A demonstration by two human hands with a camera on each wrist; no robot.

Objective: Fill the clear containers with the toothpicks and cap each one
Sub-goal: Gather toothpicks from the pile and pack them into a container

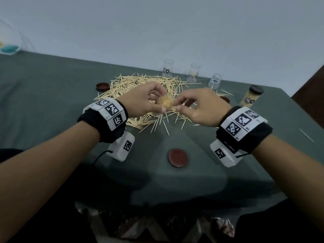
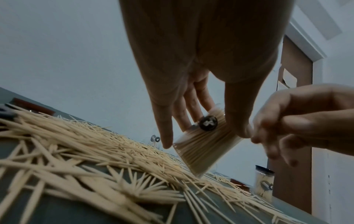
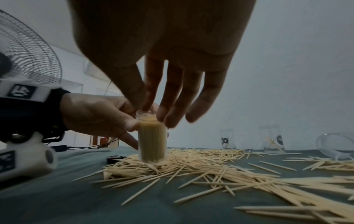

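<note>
Mid-frame on the green desk [image 1: 52,88] lies a heap of toothpicks [image 1: 140,85]. Above it, left hand [image 1: 140,100] fingers clamp a packed clear container [image 1: 164,104]; right hand [image 1: 201,107] fingers pinch together at its open top

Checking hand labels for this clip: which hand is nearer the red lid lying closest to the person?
Roughly equal; I can't tell. The red lid lies between the forearms, the left hand and right hand both beyond it at the packed container.
</note>
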